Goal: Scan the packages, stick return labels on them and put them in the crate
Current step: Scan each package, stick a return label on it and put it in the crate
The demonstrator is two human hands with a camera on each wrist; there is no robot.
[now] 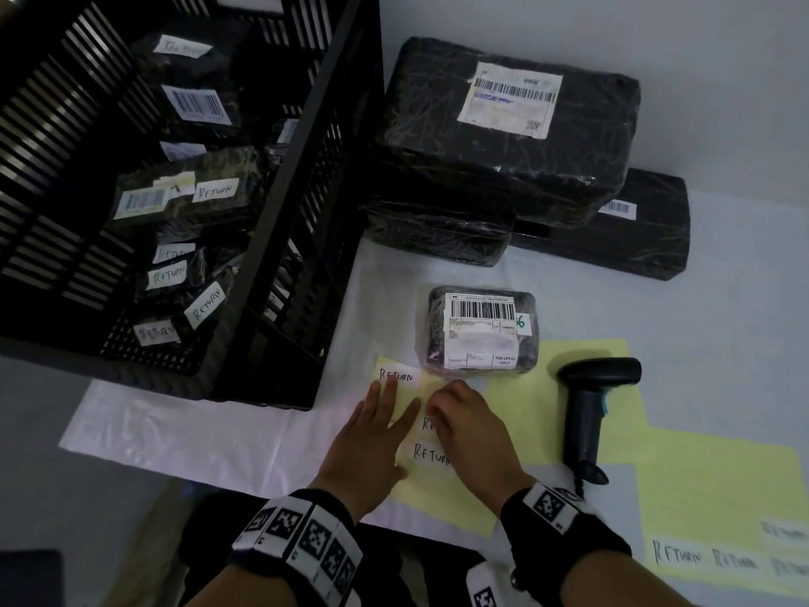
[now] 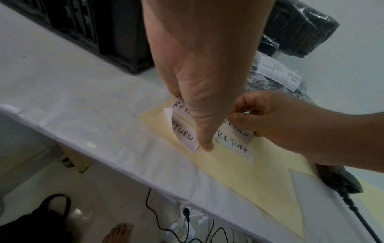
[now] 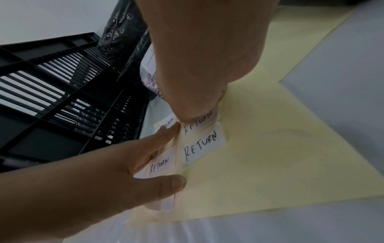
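My left hand [image 1: 376, 435] lies flat, fingers straight, pressing the yellow backing sheet [image 1: 516, 414]. My right hand [image 1: 464, 424] pinches the edge of a RETURN label [image 3: 199, 121] on that sheet. Four labels show there. The small package [image 1: 481, 330] sits at twelve o'clock, just beyond my knuckles. The scanner [image 1: 591, 409] lies at three o'clock. Three big black parcels [image 1: 503, 138] are stacked farther back. The crate [image 1: 306, 212] at ten o'clock holds several labelled packages.
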